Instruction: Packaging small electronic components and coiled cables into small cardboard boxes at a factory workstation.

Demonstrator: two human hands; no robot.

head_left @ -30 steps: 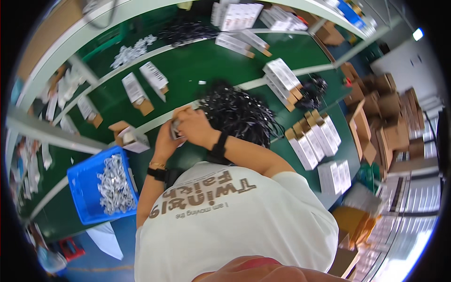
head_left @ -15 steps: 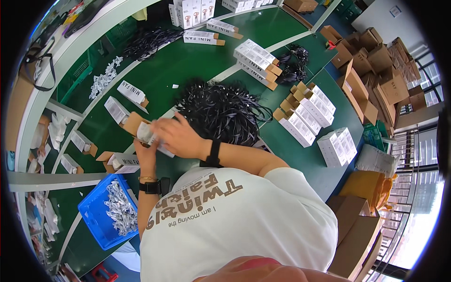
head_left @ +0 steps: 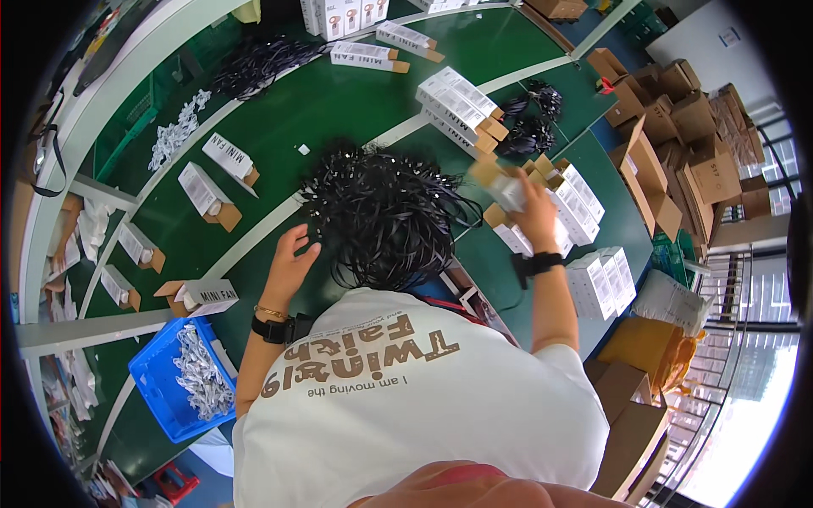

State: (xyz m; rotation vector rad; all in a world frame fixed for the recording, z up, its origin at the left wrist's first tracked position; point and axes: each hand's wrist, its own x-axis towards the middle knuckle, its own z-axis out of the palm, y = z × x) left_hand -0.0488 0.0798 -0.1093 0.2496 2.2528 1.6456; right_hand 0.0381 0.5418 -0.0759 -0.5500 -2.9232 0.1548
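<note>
My right hand (head_left: pixel 536 218) grips a small white carton (head_left: pixel 510 195) with its brown flap up, blurred by motion, over the left end of a row of white cartons (head_left: pixel 579 196) with raised flaps. My left hand (head_left: pixel 292 261) is open and holds nothing, its fingers partly bent, just left of a big heap of black straps (head_left: pixel 385 220). Left of that hand, a carton (head_left: pixel 210 294) with open flaps lies on the green table (head_left: pixel 271 182). Beyond it are two more cartons, one being a carton (head_left: pixel 203 190) with something pale at its open end.
A blue bin (head_left: pixel 157 381) of small clear-and-white parts stands at the left, by a white frame bar (head_left: pixel 102 334). Stacked cartons (head_left: pixel 457 102) lie beyond the strap heap. More cartons (head_left: pixel 600 284) stand at the right edge, with brown cardboard boxes (head_left: pixel 677 110) past it.
My right hand has swung from the left side over to the carton row at the right, taking the carton along. My left hand has let go of it and stays on the left.
</note>
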